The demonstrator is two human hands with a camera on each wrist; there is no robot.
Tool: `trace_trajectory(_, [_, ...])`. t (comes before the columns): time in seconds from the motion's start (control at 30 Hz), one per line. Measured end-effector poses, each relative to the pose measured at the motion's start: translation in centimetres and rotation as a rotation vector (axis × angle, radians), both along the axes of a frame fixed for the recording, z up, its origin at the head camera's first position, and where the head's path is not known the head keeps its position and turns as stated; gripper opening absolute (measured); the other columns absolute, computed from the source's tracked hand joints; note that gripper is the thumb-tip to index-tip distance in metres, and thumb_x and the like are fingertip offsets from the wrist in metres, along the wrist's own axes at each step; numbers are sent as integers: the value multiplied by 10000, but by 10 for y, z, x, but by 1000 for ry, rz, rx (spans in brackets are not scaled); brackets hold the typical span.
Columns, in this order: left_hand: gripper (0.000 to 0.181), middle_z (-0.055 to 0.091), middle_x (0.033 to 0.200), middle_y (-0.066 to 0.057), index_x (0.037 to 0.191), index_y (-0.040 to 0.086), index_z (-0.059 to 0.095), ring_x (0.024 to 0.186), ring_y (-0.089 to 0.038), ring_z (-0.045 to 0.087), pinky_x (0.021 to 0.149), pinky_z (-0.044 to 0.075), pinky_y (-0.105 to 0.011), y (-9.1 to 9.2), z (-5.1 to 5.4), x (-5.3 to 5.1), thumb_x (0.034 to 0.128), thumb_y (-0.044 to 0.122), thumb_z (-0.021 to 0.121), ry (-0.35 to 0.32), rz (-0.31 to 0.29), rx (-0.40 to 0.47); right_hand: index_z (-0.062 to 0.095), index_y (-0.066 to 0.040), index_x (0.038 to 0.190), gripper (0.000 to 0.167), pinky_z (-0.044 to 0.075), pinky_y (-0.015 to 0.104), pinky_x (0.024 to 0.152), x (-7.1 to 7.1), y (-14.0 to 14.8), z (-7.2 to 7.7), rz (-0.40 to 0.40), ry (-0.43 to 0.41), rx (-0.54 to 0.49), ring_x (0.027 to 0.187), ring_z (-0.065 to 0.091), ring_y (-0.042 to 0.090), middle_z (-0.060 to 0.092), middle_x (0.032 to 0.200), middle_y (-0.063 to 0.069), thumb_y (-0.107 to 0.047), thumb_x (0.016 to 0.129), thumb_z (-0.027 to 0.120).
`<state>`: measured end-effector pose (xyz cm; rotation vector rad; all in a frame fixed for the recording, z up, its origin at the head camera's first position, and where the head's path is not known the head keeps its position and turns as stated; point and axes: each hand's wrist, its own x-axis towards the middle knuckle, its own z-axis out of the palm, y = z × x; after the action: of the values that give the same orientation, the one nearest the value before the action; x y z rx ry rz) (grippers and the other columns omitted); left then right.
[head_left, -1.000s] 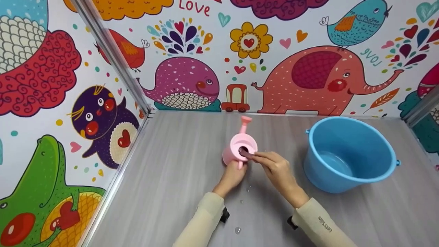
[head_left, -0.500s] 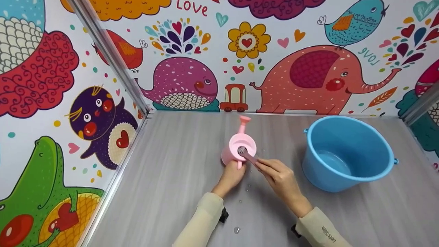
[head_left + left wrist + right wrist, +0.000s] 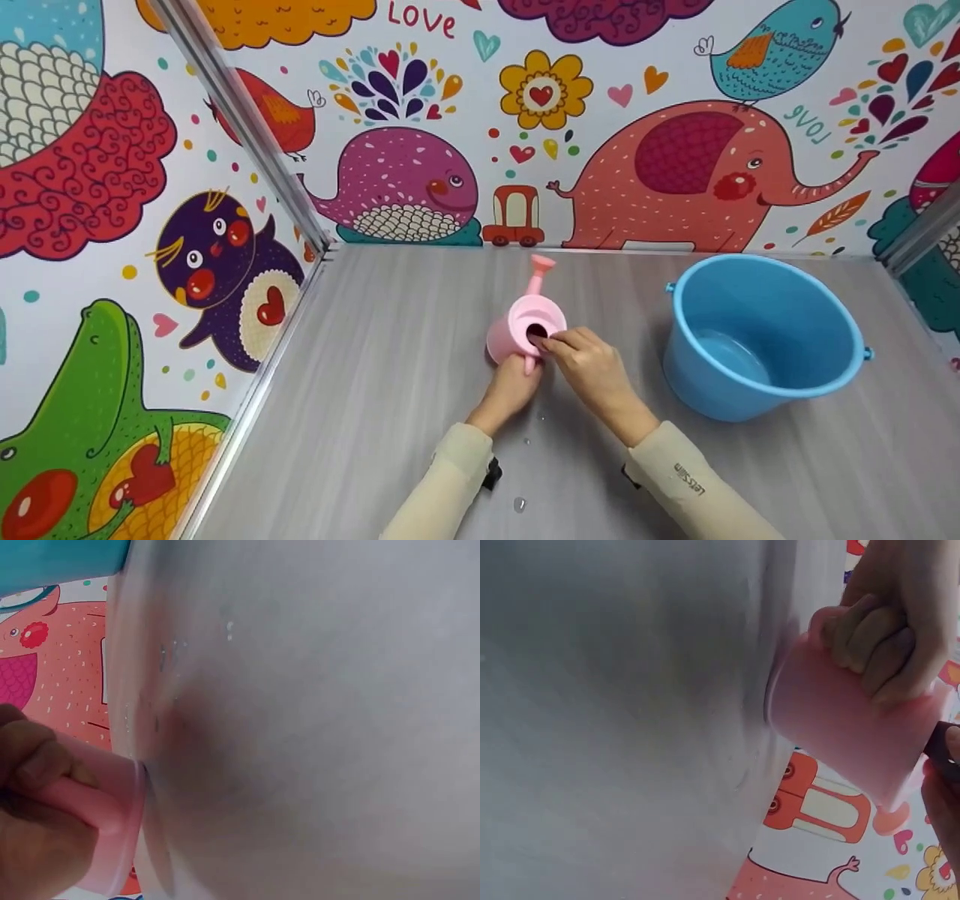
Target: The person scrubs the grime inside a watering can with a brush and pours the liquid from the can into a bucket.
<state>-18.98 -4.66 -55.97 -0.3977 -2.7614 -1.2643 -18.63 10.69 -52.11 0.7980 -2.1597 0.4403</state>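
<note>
A pink watering can (image 3: 504, 337) stands on the grey table, its spout pointing toward the back wall. My left hand (image 3: 514, 386) grips its handle; in the left wrist view the fingers of that hand (image 3: 37, 795) wrap round the pink handle (image 3: 82, 802). At the can's round top opening, my right hand (image 3: 592, 371) pinches a dark purplish utensil (image 3: 535, 340), mostly hidden inside the can. The right wrist view shows the dark handle (image 3: 943, 750) between finger and thumb at the can's rim, and the left hand (image 3: 900, 630) around the can's handle.
A large blue bucket (image 3: 720, 397) stands on the table to the right of the hands. Water drops (image 3: 520, 505) lie on the table (image 3: 360, 375) between the forearms. Printed wall panels (image 3: 420, 172) border the table at the back and left.
The right hand first drew the utensil's pronged head up to the opening, then lowered it back into the can. The can has tilted slightly to the right, the left hand still on it.
</note>
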Motion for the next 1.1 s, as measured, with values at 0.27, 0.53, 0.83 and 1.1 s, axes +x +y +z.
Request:
trace_trajectory(0.27, [306, 535, 685, -20, 668, 147, 446, 654, -152, 451, 664, 488, -405, 4, 2, 2, 959, 144, 542, -86, 33, 24, 721, -99, 831, 131, 468, 285, 468, -7, 4, 1, -32, 9, 85, 584, 497, 170, 646, 685, 29, -155, 790, 832])
trace_trajectory(0.53, [194, 620, 691, -87, 834, -21, 654, 640, -136, 450, 630, 481, -366, 2, 1, -2, 958, 92, 556, -45, 39, 57, 765, -83, 1013, 271, 483, 238, 497, -1, 2, 20, -15, 58, 72, 573, 481, 151, 664, 702, 51, -99, 756, 849])
trace_trajectory(0.83, [228, 527, 651, -23, 901, -48, 676, 618, -127, 433, 590, 402, -280, 0, 1, -2, 983, 114, 537, -37, 17, 69, 760, -85, 1032, 282, 414, 238, 483, 0, -2, 21, 16, 82, 73, 583, 420, 142, 639, 693, 43, -73, 761, 841])
trace_trajectory(1.1, [235, 429, 624, 52, 759, 11, 635, 595, -111, 405, 580, 364, -262, 2, 2, -1, 951, 121, 556, -93, 33, 90, 733, -70, 945, 141, 480, 301, 524, -12, -7, 15, -34, -63, -8, 615, 509, 179, 692, 739, 41, -64, 817, 792])
